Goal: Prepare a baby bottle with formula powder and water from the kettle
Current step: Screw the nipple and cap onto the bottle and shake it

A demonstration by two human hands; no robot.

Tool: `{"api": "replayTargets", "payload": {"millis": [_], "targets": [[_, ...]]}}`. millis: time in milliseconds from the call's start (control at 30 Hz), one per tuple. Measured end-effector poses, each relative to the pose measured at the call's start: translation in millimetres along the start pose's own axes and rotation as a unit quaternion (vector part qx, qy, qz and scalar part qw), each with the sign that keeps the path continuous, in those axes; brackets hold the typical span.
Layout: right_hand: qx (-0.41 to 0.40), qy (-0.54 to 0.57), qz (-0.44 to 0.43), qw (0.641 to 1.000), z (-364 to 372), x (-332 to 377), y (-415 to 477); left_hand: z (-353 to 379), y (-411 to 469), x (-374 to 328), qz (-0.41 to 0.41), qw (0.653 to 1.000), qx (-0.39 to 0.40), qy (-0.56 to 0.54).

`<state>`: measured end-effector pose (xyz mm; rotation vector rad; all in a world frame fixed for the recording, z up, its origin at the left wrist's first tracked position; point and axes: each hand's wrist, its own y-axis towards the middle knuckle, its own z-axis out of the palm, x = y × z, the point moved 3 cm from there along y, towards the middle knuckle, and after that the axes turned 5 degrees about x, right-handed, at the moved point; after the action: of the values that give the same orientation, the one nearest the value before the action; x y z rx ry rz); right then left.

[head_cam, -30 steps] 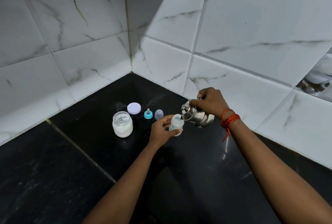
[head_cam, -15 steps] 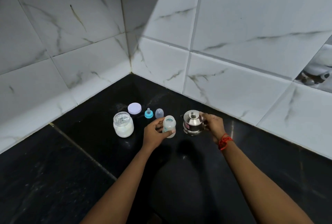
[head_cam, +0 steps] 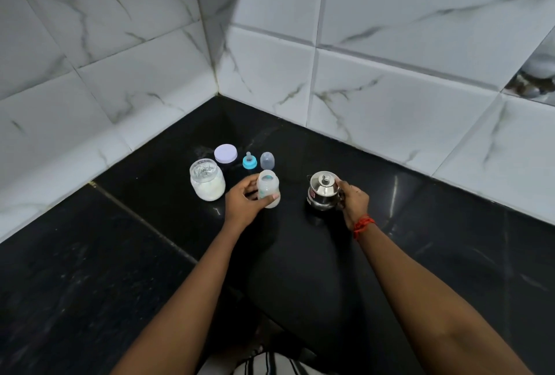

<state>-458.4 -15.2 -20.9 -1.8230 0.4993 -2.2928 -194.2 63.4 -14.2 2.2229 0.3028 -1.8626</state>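
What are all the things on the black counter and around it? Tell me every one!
jar: 1, clear glass with white powder, open, left of the bottle
jar lid: 1, pale purple, lying behind the jar
teat ring: 1, blue, behind the bottle
cap: 1, clear dome, right of the teat ring
bottle: 1, cloudy white, open top, in the left hand
kettle: 1, shiny steel, lid on, standing on the counter, right of the bottle
counter: 1, black stone
wall tiles: many, white marble look, behind
left hand: 1, grip around the bottle
right hand: 1, on the kettle's handle side
wrist thread: 1, red, right wrist
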Motion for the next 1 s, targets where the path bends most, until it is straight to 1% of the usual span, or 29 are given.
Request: {"api": "replayTargets", "payload": {"millis": [100,200,233,267,300,367,433,500,567,667,767,900,1000], "targets": [[-0.005,-0.002,0.001,1.000,-2,1,1,2,-1,3,-0.005,1.000,0.005,0.005],[-0.006,-0.032,-0.003,0.999,-7,3,2,5,2,4,-0.012,1.000,0.013,0.012],[-0.009,-0.068,-0.015,0.998,-9,5,3,6,3,4,-0.015,1.000,0.014,0.015],[-0.017,-0.129,-0.039,0.991,-11,8,4,7,5,5,-0.018,1.000,0.013,0.017],[-0.029,-0.203,-0.070,0.976,-12,13,6,8,6,6,-0.020,1.000,0.012,0.019],[-0.029,-0.341,-0.158,0.926,-6,29,11,7,11,8,-0.022,0.999,0.007,0.029],[0.009,-0.430,-0.250,0.867,13,51,16,5,17,13,-0.028,0.999,0.003,0.039],[0.053,-0.469,-0.310,0.825,37,73,21,2,23,19,-0.037,0.998,0.003,0.045],[0.110,-0.482,-0.339,0.801,66,91,26,-1,30,27,-0.043,0.998,0.005,0.048],[0.213,-0.526,-0.347,0.747,113,103,33,-4,39,37,-0.044,0.998,0.001,0.046],[0.289,-0.592,-0.337,0.672,159,101,43,-6,48,47,-0.045,0.998,0.002,0.032],[0.342,-0.654,-0.306,0.601,207,88,58,-12,56,60,-0.041,0.999,0.009,0.029],[0.353,-0.712,-0.297,0.530,231,69,73,-19,56,72,-0.039,0.997,0.027,0.054]]}}
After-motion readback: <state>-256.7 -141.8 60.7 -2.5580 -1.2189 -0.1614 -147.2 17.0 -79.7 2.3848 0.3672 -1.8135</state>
